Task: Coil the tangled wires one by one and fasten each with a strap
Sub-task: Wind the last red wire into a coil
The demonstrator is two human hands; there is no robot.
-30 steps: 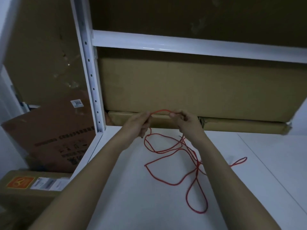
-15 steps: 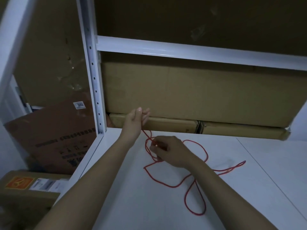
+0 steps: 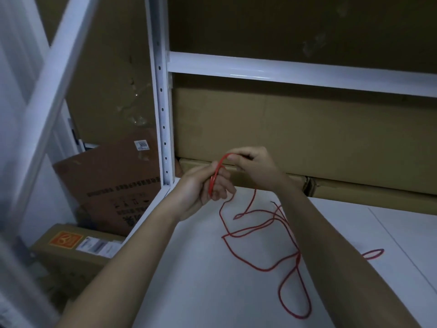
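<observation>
A thin red wire [image 3: 248,254] lies in loose tangled loops on the white shelf surface [image 3: 212,280]. My left hand [image 3: 203,192] is raised above the shelf's back left corner and grips a small coil of the wire's turns between thumb and fingers. My right hand [image 3: 253,169] is just above and right of it, pinching the wire where it arcs over onto the coil. From the hands the wire drops down to the loops. One loop end [image 3: 373,254] shows beyond my right forearm. No strap is visible.
A large cardboard box [image 3: 295,133] and flatter cartons [image 3: 354,188] fill the back of the shelf. A white perforated upright [image 3: 163,114] and crossbeam [image 3: 283,72] frame it. More cardboard boxes [image 3: 111,185] sit left, outside the rack.
My right hand rose from the shelf surface back up to my left hand, bringing another turn of wire onto the coil. The loops on the shelf shifted and shrank.
</observation>
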